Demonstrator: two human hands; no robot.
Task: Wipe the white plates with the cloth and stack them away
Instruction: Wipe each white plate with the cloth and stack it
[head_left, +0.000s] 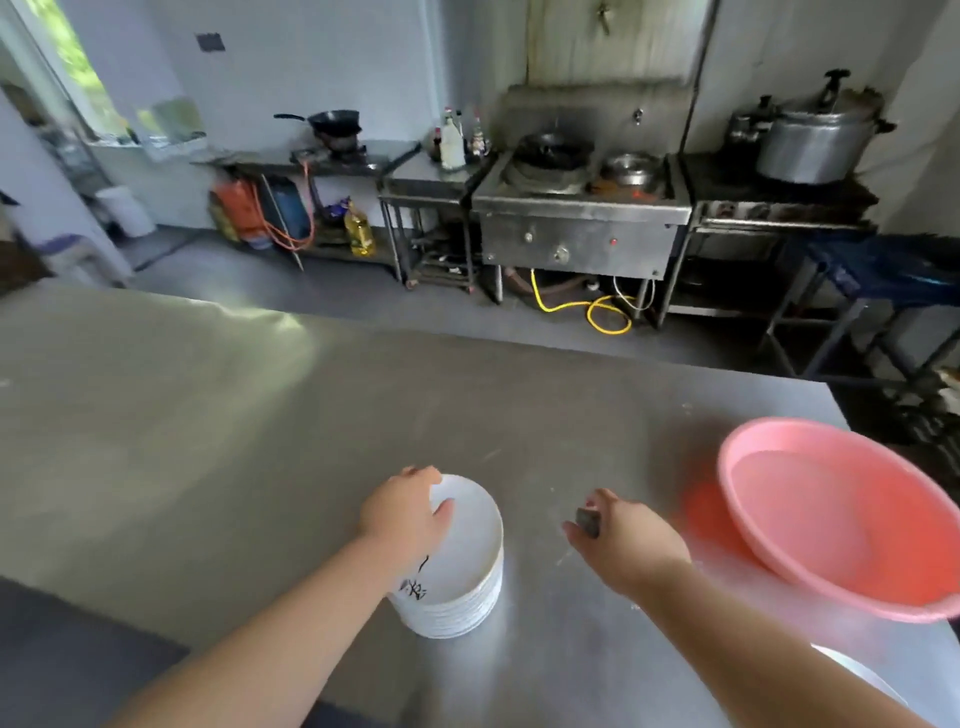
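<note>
A stack of several white plates (462, 577) stands on the steel table (208, 441), near its front edge. The top plate bears a black mark at its near rim. My left hand (402, 512) grips the far left rim of the top plate, thumb lying on its face. My right hand (626, 540) hovers to the right of the stack, apart from it, closed on a small dark cloth (588, 521) that pokes out between the fingers.
A pink plastic basin (841, 514) sits tilted at the table's right end. A white rim (857, 675) shows at the lower right. Across the floor stand a steel wok stove (582, 208), side tables, bottles and a large pot (821, 140).
</note>
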